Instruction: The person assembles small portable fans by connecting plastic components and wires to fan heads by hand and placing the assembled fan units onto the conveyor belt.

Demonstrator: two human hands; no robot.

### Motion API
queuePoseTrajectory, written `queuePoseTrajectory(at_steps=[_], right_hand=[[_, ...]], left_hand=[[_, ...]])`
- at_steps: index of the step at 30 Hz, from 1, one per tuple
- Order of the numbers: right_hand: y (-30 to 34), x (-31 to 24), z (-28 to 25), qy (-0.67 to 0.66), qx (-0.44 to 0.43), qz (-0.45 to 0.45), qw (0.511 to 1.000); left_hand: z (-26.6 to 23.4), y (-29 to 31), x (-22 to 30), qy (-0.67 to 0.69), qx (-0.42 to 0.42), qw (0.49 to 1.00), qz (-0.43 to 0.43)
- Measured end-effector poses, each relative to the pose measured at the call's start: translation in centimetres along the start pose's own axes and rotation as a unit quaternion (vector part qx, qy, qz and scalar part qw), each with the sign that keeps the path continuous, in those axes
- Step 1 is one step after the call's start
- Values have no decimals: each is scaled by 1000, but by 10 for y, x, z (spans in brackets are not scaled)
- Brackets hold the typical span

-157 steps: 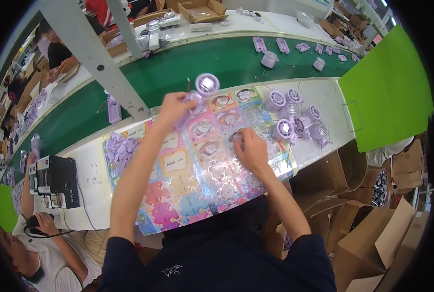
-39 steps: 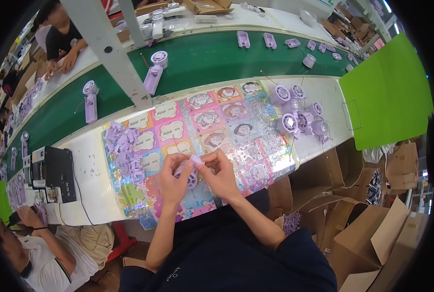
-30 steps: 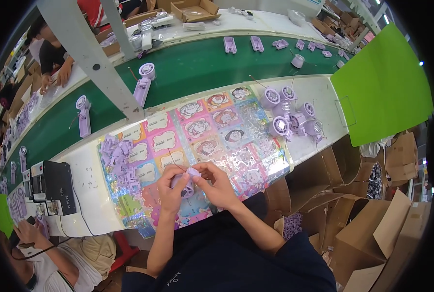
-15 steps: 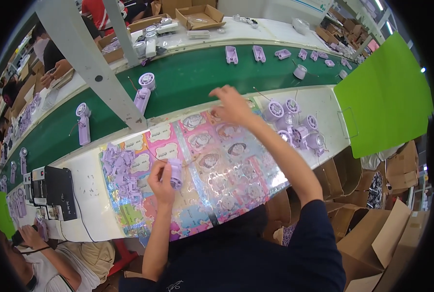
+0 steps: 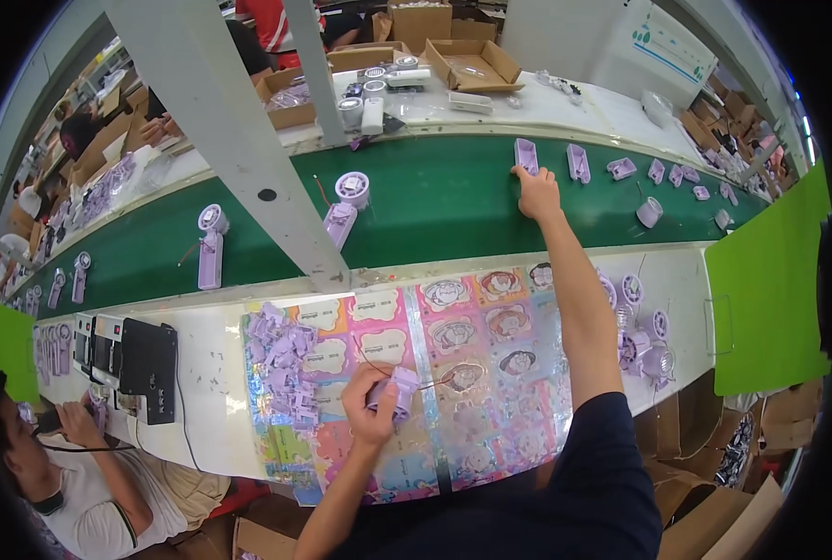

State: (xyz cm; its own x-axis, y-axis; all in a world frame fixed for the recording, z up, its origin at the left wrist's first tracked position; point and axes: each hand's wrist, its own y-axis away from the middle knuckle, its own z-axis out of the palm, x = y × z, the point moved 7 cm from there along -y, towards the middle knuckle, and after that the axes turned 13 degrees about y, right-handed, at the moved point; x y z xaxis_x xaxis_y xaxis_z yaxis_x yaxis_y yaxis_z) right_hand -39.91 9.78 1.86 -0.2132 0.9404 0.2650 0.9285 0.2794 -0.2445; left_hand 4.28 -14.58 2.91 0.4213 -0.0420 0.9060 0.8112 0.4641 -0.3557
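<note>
In my left hand (image 5: 369, 406) is a lilac round fan housing (image 5: 401, 392), with thin wires trailing from it, held over the patterned sheet. My fingers and thumb are wrapped round its side. My right arm stretches far forward across the green conveyor belt (image 5: 453, 205). There my right hand (image 5: 539, 194) has its fingertips at the near end of a lilac open handle shell (image 5: 526, 154), seemingly pinching it; the fingers partly cover that end. On the colourful printed sheet (image 5: 453, 333), a heap of small lilac plastic parts (image 5: 280, 359) lies left of my left hand.
Several lilac fan housings (image 5: 632, 347) cluster beside my right arm. More handle shells (image 5: 577, 163) and assembled fans (image 5: 210, 247) lie on the belt. A grey post (image 5: 220, 131) rises at left, near a black machine (image 5: 145, 369). A green panel (image 5: 770, 289) borders the right; a co-worker (image 5: 89, 476) sits left.
The view has shifted. My right hand has moved forward from above the sheet's far edge to the handle shell on the belt. My left hand still holds the fan housing, now turned differently.
</note>
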Motion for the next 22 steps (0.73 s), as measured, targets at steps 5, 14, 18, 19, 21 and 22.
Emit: queuePoseTrajectory(at_steps=[5,14,18,19,21,22], right_hand=[[39,-56,-68,-124,24,-120,985],[272,-136,-177,-239,49,-368,897],[328,-128,-201,-193,105,-310,925],[339,-125,-202,-220,72,-296,927],[363,-124,-204,-331,-9,-257,908],[375,-127,-196,-472,-95,-221,848]], left_hand=[[-7,3,-3,3,2,1000,3],[-20,9,-15,118,55,991,25],[-30,22,-7,201,138,969,-32],[-23,24,5,204,138,969,-33],[-7,26,27,199,181,962,-36],[6,26,34,209,171,962,-32]])
